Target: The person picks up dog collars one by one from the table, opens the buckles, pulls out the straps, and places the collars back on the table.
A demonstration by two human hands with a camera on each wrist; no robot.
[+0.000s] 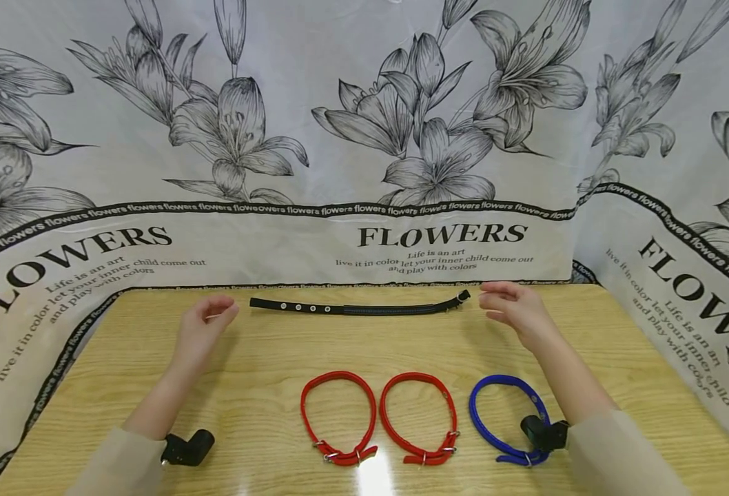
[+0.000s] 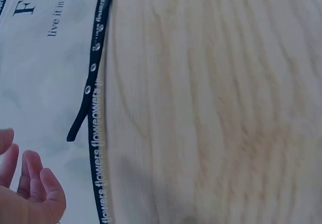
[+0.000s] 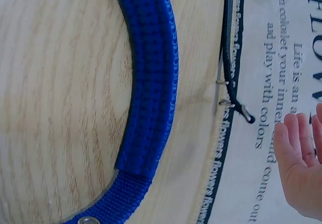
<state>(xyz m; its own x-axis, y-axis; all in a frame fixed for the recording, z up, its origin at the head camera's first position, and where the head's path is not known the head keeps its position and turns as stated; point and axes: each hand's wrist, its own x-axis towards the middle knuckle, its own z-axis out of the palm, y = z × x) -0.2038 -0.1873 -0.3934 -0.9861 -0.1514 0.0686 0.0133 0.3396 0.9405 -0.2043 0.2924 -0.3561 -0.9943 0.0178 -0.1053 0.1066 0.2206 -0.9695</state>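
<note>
A black collar (image 1: 389, 310) is stretched out nearly straight near the table's back edge, its eyelet end to the left and its buckle end to the right. Just off the eyelet end is my left hand (image 1: 203, 327), holding nothing, its fingers loosely bent. My right hand (image 1: 516, 313) hovers beside the buckle, with a small gap and nothing in its fingers. In the left wrist view the eyelet end (image 2: 87, 90) stands apart from the fingers (image 2: 50, 183). The right wrist view shows the buckle (image 3: 245, 113) to the left of the fingers (image 3: 297, 138).
Closer to me lie two buckled red collars, a left one (image 1: 373, 413) and a right one (image 1: 382, 413), and a blue collar (image 1: 473, 410). A black wrist camera (image 1: 544, 434) partly covers the blue one. Flower-printed cloth (image 1: 278, 255) borders the wooden table (image 1: 265, 386).
</note>
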